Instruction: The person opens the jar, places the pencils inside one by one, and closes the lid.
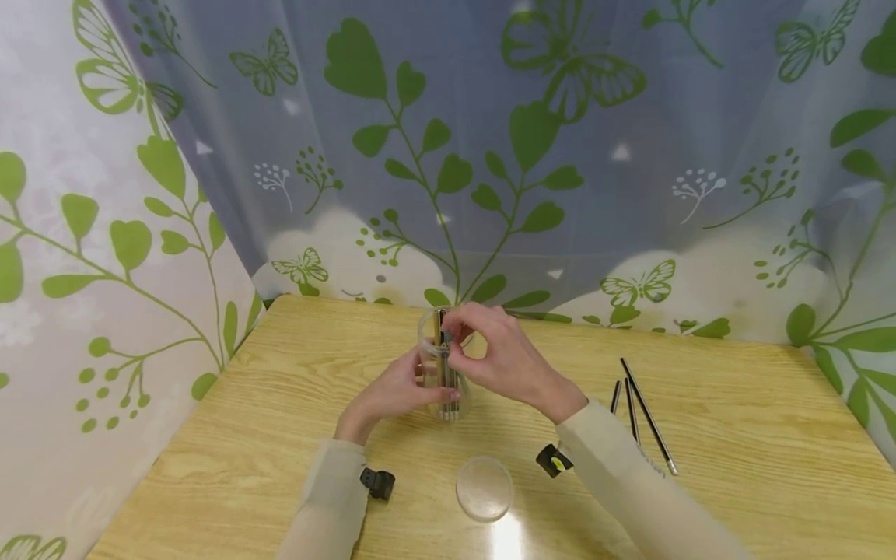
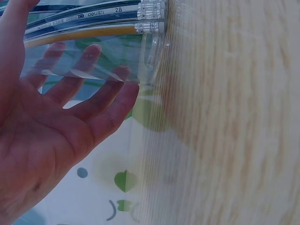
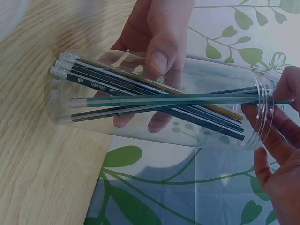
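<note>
A clear plastic jar (image 3: 211, 70) stands on the table with several pencils (image 3: 108, 79) inside, their eraser ends at its bottom. My left hand (image 1: 395, 389) holds the jar low on its side, thumb on the near side and fingers round the far side. At the jar's mouth, my right hand (image 1: 507, 354) pinches the upper end of a green pencil (image 3: 154, 99), which reaches down inside and crosses the others. One yellow pencil (image 2: 89, 33) shows through the wall in the left wrist view, beside dark ones marked 2B.
A round clear lid (image 1: 484, 490) lies on the wooden table (image 1: 280, 467) in front of the jar. To the right, 3 dark pencils (image 1: 649, 416) lie partly behind the right sleeve. A leaf-patterned curtain (image 1: 448, 117) hangs along the table's back edge.
</note>
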Motion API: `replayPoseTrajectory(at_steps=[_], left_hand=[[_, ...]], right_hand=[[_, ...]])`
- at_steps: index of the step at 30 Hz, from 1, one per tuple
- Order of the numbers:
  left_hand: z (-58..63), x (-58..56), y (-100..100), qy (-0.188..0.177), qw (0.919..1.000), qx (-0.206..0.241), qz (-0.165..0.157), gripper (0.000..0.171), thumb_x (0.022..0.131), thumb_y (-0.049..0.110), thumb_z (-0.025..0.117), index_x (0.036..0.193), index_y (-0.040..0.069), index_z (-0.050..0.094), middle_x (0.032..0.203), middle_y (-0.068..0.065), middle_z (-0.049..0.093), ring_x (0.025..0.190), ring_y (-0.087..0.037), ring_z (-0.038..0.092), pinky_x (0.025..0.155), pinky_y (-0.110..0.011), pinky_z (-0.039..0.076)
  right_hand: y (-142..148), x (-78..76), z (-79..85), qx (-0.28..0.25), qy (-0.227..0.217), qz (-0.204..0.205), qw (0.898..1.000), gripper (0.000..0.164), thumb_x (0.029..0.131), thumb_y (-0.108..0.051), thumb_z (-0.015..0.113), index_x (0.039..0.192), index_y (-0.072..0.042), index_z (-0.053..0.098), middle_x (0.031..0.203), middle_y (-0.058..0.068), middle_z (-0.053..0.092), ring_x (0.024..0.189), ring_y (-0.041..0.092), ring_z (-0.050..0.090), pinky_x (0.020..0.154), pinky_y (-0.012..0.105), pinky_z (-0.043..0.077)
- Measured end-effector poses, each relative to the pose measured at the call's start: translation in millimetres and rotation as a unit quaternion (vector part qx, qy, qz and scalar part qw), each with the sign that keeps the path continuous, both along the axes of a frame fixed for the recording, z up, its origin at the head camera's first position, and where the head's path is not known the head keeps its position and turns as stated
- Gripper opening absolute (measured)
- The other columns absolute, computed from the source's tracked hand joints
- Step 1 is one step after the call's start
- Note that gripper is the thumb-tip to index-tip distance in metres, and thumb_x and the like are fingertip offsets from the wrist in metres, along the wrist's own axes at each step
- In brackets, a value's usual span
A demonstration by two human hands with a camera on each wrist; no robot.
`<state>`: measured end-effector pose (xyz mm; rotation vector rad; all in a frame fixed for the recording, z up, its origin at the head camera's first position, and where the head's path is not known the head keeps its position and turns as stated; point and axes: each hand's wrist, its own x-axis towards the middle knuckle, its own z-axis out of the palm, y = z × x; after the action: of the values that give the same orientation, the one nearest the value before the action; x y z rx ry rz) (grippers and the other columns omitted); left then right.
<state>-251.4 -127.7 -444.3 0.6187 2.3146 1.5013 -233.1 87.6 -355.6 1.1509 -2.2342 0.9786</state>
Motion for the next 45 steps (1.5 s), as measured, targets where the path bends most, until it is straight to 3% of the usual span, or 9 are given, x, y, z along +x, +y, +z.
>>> replayPoseTrajectory(at_steps=[13,19,26,38,45], left_hand=[[-2.3,-1.6,-0.1,-0.002,1.0,0.0,-0.002,0.075,0.089,0.034,0.08,0.153,0.031,0.041,0.146,0.0,0.056,0.13,-0.029,0.056,0.1,-0.044,0.055],[-0.1,-0.4,0.1,-0.005,1.0,-0.002,0.0,0.072,0.089,0.033,0.08,0.151,0.028,0.044,0.141,-0.002,0.06,0.129,-0.029,0.057,0.1,-0.044,0.055],[-0.1,0.2,-0.4,-0.01,0.9999,0.005,0.0,0.074,0.088,0.029,0.081,0.151,0.027,0.043,0.139,-0.002,0.061,0.126,-0.026,0.06,0.099,-0.042,0.056],[0.6,0.5,-1.9,-0.018,0.9998,-0.007,0.005,0.071,0.089,0.033,0.08,0.15,0.027,0.042,0.14,-0.003,0.057,0.129,-0.029,0.057,0.098,-0.044,0.055],[0.5,-0.2,0.0,-0.013,0.9999,0.001,0.001,0.075,0.089,0.03,0.08,0.153,0.029,0.041,0.138,-0.004,0.06,0.124,-0.026,0.06,0.096,-0.041,0.057]], right_hand=[[0.5,0.3,-4.3,0.025,0.044,0.011,0.999,0.012,0.088,-0.002,0.068,0.092,-0.012,0.074,0.089,-0.004,0.075,0.083,0.008,0.068,0.084,0.037,0.045],[1.3,2.5,-4.5,0.04,0.036,-0.002,0.999,0.014,0.089,-0.007,0.068,0.1,-0.012,0.074,0.096,-0.003,0.075,0.094,0.013,0.068,0.088,0.039,0.047],[3.7,4.2,-6.3,0.054,0.004,-0.007,0.999,0.027,0.087,-0.005,0.064,0.11,-0.013,0.077,0.107,0.0,0.076,0.115,0.021,0.063,0.098,0.044,0.054],[2.0,2.3,-8.1,0.075,0.001,-0.002,0.997,0.025,0.089,-0.008,0.066,0.111,-0.012,0.077,0.117,0.003,0.069,0.116,0.021,0.057,0.097,0.043,0.053],[8.8,4.6,-9.2,0.033,-0.02,-0.006,0.999,0.025,0.089,-0.007,0.065,0.111,-0.012,0.076,0.123,0.003,0.067,0.123,0.02,0.056,0.102,0.043,0.053]])
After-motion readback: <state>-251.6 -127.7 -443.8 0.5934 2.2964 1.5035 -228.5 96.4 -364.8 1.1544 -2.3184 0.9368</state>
